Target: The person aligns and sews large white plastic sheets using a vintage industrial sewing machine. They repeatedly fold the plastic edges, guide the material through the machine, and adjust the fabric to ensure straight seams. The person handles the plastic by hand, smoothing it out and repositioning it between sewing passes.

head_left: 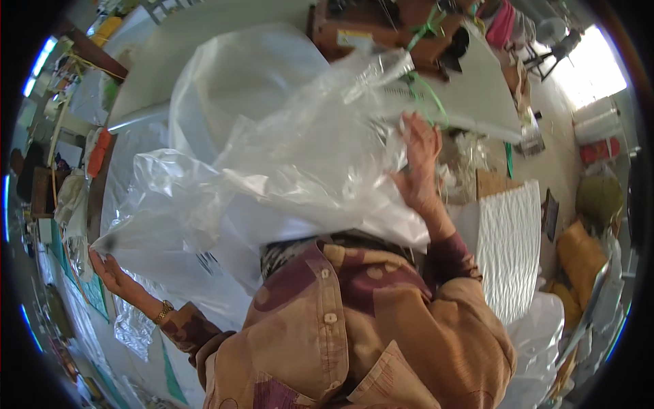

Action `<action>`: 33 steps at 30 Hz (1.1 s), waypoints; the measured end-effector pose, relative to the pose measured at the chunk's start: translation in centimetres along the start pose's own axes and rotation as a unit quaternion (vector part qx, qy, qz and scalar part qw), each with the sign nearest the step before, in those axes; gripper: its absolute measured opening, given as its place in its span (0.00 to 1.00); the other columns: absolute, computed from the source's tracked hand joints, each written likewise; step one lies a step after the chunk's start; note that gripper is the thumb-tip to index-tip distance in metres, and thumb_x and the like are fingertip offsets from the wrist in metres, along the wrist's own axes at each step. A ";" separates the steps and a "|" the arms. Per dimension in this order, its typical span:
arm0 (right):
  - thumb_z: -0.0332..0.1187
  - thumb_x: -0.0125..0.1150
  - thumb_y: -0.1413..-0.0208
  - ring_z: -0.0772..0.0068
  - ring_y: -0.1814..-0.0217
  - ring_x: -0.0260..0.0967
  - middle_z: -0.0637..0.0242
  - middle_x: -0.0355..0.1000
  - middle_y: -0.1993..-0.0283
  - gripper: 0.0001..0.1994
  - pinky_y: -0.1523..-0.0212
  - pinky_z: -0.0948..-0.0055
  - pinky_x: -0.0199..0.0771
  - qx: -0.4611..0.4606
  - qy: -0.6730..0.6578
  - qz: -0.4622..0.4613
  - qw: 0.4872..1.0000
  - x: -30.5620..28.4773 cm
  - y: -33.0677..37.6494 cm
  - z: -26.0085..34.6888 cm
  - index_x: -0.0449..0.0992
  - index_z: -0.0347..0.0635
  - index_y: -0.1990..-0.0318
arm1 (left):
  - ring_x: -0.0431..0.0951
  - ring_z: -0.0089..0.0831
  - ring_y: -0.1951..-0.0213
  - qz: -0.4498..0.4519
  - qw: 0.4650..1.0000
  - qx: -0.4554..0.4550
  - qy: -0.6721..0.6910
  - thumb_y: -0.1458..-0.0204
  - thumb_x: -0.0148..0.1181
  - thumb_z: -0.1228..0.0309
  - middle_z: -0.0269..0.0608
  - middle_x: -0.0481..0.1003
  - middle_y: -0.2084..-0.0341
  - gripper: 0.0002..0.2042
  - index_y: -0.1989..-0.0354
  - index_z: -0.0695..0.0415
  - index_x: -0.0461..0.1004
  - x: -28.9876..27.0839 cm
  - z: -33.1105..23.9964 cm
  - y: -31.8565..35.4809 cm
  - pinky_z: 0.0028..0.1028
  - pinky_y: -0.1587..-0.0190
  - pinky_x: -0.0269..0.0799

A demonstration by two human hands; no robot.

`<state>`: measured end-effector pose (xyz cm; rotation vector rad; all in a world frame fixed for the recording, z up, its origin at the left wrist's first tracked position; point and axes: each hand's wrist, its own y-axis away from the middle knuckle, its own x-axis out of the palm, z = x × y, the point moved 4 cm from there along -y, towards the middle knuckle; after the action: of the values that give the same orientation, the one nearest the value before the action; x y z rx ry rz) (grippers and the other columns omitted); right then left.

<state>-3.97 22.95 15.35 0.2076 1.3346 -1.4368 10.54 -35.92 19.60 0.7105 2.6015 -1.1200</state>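
Observation:
A large, crumpled sheet of clear plastic film spreads across my lap and the pale table in front of me. At the far left, my left hand, with a watch on the wrist, pinches a pulled-out corner of this film. My right hand is raised at the film's right side. Its fingers are apart and the thumb points toward the film; whether it touches the film, I cannot tell. Behind the crumpled part, a smoother milky piece of plastic curves up over the table.
A reddish-brown box-shaped machine with green cord stands at the table's far side. Silvery quilted sheeting lies to my right. Orange-brown bundles sit farther right. A red-orange item hangs by the left table edge.

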 end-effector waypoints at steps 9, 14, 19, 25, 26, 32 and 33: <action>0.46 0.50 0.34 0.66 0.46 0.71 0.61 0.77 0.52 0.21 0.43 0.66 0.64 0.440 -0.246 -0.116 0.856 1.7 9.7 -13.4 0.78 0.36 0.52 | 0.60 0.40 0.33 0.010 1.000 -0.019 0.006 0.38 0.55 0.65 0.51 0.61 0.34 0.26 0.35 0.67 0.60 1.9 0.9 0.4 0.35 0.32 0.53; 0.52 0.56 0.40 0.69 0.43 0.68 0.66 0.74 0.46 0.24 0.42 0.62 0.60 0.479 -0.371 -0.014 0.795 6.4 11.1 -14.3 0.76 0.43 0.46 | 0.61 0.40 0.33 0.018 1.000 -0.024 -0.008 0.38 0.54 0.65 0.51 0.61 0.34 0.26 0.35 0.66 0.60 1.8 2.0 0.5 0.35 0.32 0.54; 0.44 0.58 0.39 0.77 0.51 0.69 0.70 0.74 0.55 0.17 0.46 0.73 0.64 0.364 -0.536 0.107 0.754 6.0 8.1 -11.3 0.76 0.40 0.51 | 0.61 0.40 0.33 0.039 0.998 -0.032 -0.037 0.38 0.55 0.68 0.52 0.60 0.34 0.26 0.34 0.66 0.60 1.4 3.8 -0.1 0.35 0.33 0.55; 0.37 0.57 0.36 0.79 0.57 0.70 0.72 0.74 0.61 0.07 0.47 0.72 0.67 0.413 -0.610 0.055 0.674 4.8 8.7 -11.6 0.75 0.44 0.61 | 0.62 0.40 0.35 0.036 0.996 -0.052 -0.055 0.40 0.56 0.70 0.52 0.61 0.34 0.26 0.34 0.66 0.59 -0.4 7.9 -1.8 0.35 0.33 0.56; 0.36 0.56 0.36 0.78 0.57 0.70 0.72 0.74 0.60 0.07 0.47 0.71 0.68 0.406 -0.625 0.041 0.665 4.4 8.7 -11.4 0.75 0.43 0.61 | 0.63 0.40 0.35 0.035 0.996 -0.056 -0.061 0.40 0.56 0.70 0.52 0.61 0.35 0.26 0.35 0.66 0.60 -0.8 8.4 -2.1 0.35 0.34 0.57; 0.34 0.52 0.34 0.73 0.56 0.73 0.69 0.74 0.59 0.06 0.47 0.67 0.73 0.396 -0.694 -0.044 0.599 2.3 8.0 -8.7 0.73 0.42 0.59 | 0.63 0.43 0.35 0.038 0.993 -0.063 -0.090 0.40 0.57 0.65 0.53 0.61 0.35 0.28 0.35 0.66 0.60 -1.7 11.2 -2.3 0.35 0.34 0.58; 0.34 0.52 0.34 0.73 0.56 0.74 0.68 0.74 0.59 0.06 0.47 0.66 0.73 0.391 -0.703 -0.049 0.592 2.2 8.1 -8.7 0.73 0.42 0.59 | 0.63 0.43 0.35 0.041 0.991 -0.070 -0.102 0.39 0.57 0.65 0.53 0.62 0.35 0.27 0.35 0.66 0.61 -1.5 11.7 -2.4 0.35 0.34 0.58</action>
<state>-3.04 30.49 5.97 -0.4227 -0.6497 -1.5144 10.78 -46.41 13.61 0.6304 2.4262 -0.9226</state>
